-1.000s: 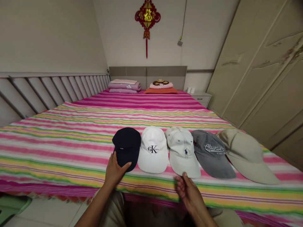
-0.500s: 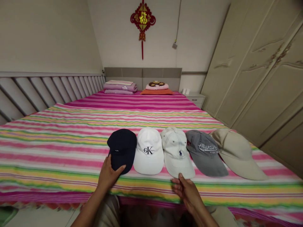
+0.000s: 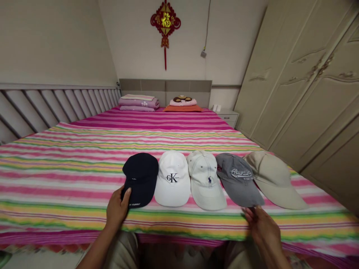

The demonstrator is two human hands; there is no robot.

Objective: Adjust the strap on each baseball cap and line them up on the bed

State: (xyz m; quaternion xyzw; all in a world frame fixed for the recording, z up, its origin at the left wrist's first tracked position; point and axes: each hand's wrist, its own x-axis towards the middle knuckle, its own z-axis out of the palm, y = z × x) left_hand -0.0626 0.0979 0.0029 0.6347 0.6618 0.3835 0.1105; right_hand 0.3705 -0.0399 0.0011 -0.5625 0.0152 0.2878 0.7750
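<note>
Several caps lie in a row near the front edge of a striped bed [image 3: 70, 179]: a navy cap [image 3: 140, 178], a white cap with black letters [image 3: 172, 178], an off-white cap [image 3: 205, 180], a grey cap [image 3: 238, 179] and a beige cap [image 3: 273, 178]. My left hand [image 3: 117, 209] rests at the left side of the navy cap's brim, thumb on it, fingers curled. My right hand [image 3: 262, 224] is at the tip of the grey cap's brim; its fingers are blurred.
A folded purple blanket [image 3: 138, 102] and an orange and pink pillow [image 3: 182, 104] lie at the headboard. A tall cream wardrobe [image 3: 308, 86] stands right, with a small nightstand [image 3: 228, 116] beyond. A slatted rail [image 3: 50, 108] runs along the left. A red knot ornament [image 3: 165, 22] hangs on the wall.
My right hand moved right from the off-white cap's brim to the grey cap's brim. My left hand slid to the left edge of the navy cap's brim. The view shifted slightly.
</note>
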